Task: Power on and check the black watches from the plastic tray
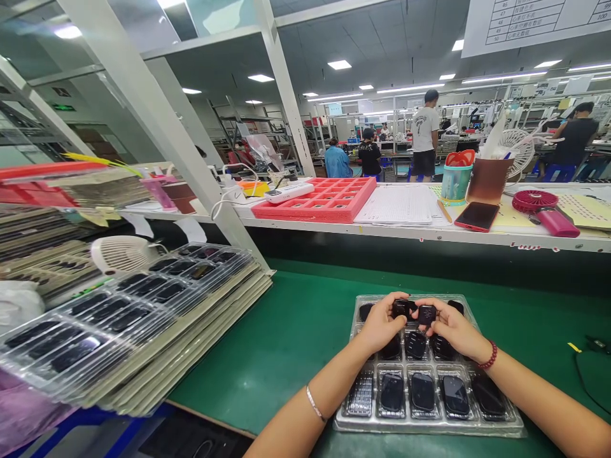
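Note:
Over the far rows of a clear plastic tray (415, 427), my two hands are held close together. Between the thumb and fingers of my left hand (383, 323) is a black watch body (401, 309). My right hand (453, 329) pinches another black watch body (426, 315), which has small pale print on the face turned to me. Black rounded-square pieces (422, 390) of the same sort lie in many of the tray's pockets. The near left pocket (361, 394) shows its bare ribbed bottom. Part of the far row is hidden behind my hands.
Stacked trays (200, 331) of black pieces stand on the left of the green table (286, 343). A raised shelf (334, 228) bears a red compartment tray (324, 198), papers (401, 205), a phone (477, 217) and a pink fan (548, 210). A cable (585, 381) lies at right.

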The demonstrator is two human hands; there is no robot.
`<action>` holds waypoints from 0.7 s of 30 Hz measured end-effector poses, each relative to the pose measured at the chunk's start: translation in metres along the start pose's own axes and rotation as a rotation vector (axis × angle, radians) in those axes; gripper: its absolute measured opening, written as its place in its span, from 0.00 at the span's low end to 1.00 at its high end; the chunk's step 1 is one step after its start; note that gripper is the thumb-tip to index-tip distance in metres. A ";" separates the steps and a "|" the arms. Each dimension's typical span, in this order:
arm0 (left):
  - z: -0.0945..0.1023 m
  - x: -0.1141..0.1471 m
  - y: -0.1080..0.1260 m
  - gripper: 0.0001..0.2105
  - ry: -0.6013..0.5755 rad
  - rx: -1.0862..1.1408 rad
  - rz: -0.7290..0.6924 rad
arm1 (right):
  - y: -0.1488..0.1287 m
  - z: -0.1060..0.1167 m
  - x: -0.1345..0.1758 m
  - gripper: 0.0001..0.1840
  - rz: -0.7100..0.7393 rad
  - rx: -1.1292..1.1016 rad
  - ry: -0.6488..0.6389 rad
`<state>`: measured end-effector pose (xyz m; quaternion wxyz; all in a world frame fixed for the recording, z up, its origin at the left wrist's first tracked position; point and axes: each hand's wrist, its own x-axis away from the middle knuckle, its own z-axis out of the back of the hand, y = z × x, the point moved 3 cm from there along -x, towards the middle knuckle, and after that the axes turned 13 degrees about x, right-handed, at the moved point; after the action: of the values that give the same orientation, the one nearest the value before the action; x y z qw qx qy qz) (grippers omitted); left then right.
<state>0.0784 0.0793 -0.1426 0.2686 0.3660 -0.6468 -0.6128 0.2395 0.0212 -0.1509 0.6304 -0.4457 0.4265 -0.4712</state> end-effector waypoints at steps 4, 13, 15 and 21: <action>0.001 0.000 -0.002 0.20 -0.003 0.000 -0.012 | -0.001 0.000 0.000 0.21 -0.017 0.011 -0.001; 0.001 -0.001 0.000 0.23 0.000 -0.019 -0.010 | 0.000 0.000 0.000 0.22 -0.025 0.018 -0.001; 0.000 0.000 0.000 0.23 0.005 -0.033 -0.004 | 0.000 0.000 0.000 0.21 -0.026 0.018 0.001; 0.002 0.000 -0.002 0.21 -0.007 -0.029 -0.021 | 0.003 0.000 0.000 0.20 -0.025 0.030 -0.005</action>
<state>0.0776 0.0806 -0.1452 0.2654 0.3666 -0.6349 -0.6261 0.2404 0.0218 -0.1539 0.6321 -0.4426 0.4122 -0.4844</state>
